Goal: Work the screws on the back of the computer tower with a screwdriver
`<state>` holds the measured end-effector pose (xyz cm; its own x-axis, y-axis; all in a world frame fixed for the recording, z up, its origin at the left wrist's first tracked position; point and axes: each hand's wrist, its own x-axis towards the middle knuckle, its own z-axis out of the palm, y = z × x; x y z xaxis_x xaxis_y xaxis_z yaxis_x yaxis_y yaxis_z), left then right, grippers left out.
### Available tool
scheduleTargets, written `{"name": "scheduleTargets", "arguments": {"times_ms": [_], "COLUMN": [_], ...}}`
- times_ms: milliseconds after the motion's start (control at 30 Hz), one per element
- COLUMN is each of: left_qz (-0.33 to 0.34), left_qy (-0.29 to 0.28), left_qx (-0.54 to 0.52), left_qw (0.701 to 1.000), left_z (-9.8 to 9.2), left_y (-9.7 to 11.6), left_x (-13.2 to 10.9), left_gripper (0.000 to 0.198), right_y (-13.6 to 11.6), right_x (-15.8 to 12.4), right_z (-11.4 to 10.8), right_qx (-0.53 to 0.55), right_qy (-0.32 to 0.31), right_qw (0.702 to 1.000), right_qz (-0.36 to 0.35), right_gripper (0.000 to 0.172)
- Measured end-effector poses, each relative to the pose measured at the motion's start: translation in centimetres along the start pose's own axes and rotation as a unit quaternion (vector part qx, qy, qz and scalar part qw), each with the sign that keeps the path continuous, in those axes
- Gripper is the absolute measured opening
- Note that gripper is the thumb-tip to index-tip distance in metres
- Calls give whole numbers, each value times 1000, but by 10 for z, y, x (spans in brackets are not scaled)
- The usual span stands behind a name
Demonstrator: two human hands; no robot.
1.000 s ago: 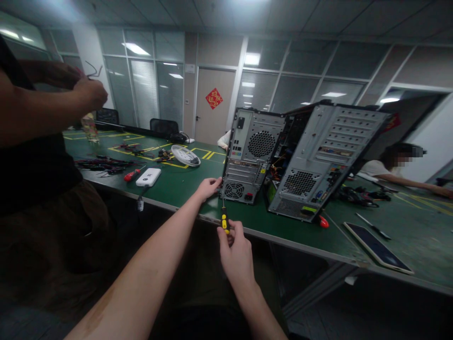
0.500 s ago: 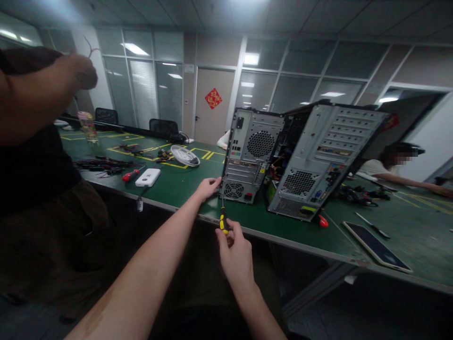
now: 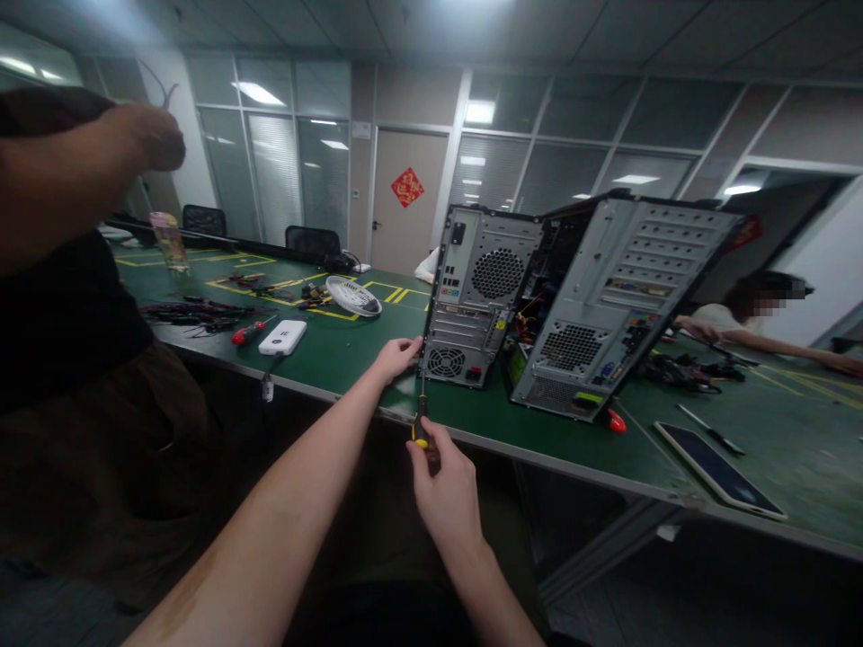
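Sticking up out of the right grip (image 3: pixel 441 485) is a small yellow-and-black-handled screwdriver (image 3: pixel 421 429). The fingers and thumb are pinched around the lower end of its handle, and the thin metal shaft points up and away from the person. It sits right at the front edge of the green table (image 3: pixel 337 359), just below the near bottom corner of the grey metal computer tower (image 3: pixel 478 296). The tip is too small and dark to tell whether it actually touches the case.

The left grip (image 3: pixel 397 355) is up on that same corner, fingers bent against the rear panel beside the round fan vent. Can't tell if it's clamping the edge or just resting there.

A second grey computer case (image 3: pixel 620 305) stands to the right, tilted against the first, with loose wiring showing in the gap between them. A flat dark tablet (image 3: pixel 718 467) lies further right near the table edge. Off to the left are a white flat box (image 3: pixel 283 337), a red-handled screwdriver (image 3: pixel 246 334) and a white round fan grille (image 3: pixel 354 295). A co-worker's hand (image 3: pixel 145 135) is raised at far left, pinching thin wires.
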<state>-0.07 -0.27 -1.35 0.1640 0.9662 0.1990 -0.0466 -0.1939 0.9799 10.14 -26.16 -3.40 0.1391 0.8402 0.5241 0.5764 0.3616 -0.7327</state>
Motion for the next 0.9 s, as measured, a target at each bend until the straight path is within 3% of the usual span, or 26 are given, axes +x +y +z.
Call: {"name": "scheduleTargets", "arguments": {"times_ms": [500,800,900], "left_qz": [0,2,0], "left_qy": [3,6,7], "left_qx": [0,8,4], "left_qw": [1000,1000,1000], "left_z": [2,2,2], "left_y": [2,1,2], "left_x": [-1,-2,-2], "left_gripper": [56,53,53], "right_y": [1,-2,0], "right_x": [1,3,3], "right_z": [-2,-4,-4], "right_qx": [-31,-5,-5], "right_qy": [-24,-17,-20], "right_qw": [999,999,1000], "right_qz": [-27,34,4], "right_gripper": [38,36,35]}}
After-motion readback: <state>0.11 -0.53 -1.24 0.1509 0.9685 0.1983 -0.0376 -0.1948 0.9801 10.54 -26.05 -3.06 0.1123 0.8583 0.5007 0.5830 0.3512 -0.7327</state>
